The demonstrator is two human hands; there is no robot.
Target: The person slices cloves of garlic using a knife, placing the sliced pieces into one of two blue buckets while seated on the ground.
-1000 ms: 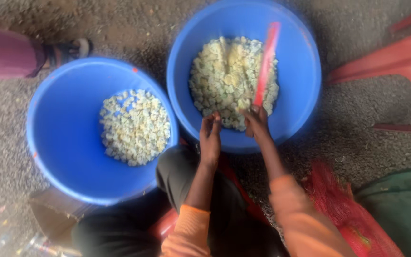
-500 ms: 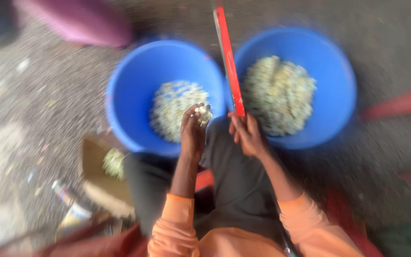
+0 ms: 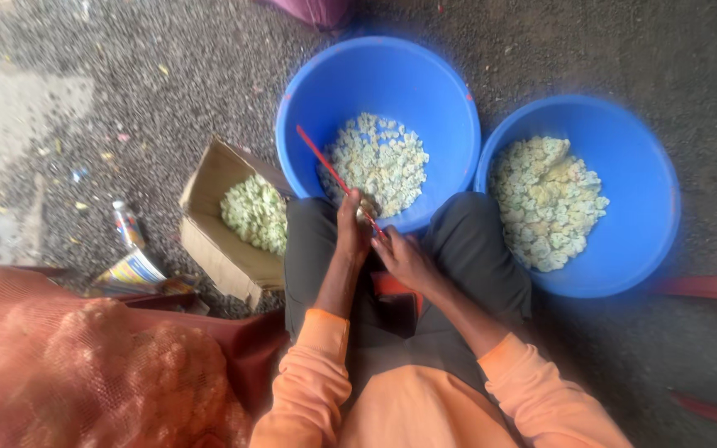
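Red blade (image 3: 331, 171), long and thin, grasped at its lower end by right hand (image 3: 404, 259) over the lap; long axis diagonal, tip pointing up-left across the rim of the nearer blue tub (image 3: 450, 108). Left hand (image 3: 352, 228) clenched around a small pale piece (image 3: 364, 211), held against the blade just above the right hand's fingers. Both forearms in orange sleeves (image 3: 313, 373), knees in dark trousers either side of the hands.

At near left: reddish mesh sack (image 3: 85, 373), bulging with rounded contents. Beyond it, beside the left knee: open cardboard box (image 3: 209, 241), tilted, holding a heap of pale green scraps (image 3: 255, 211). A small tube and printed wrapper on the ground just left of the box.

Directly ahead of the knees: nearer blue tub, holding a mound of pale cut pieces (image 3: 379, 162), roughly centred on its floor. Touching it on the right: second blue tub (image 3: 649, 241), holding a similar mound (image 3: 549, 199). Farther out: grey gravel ground (image 3: 168, 75), littered with small bits.
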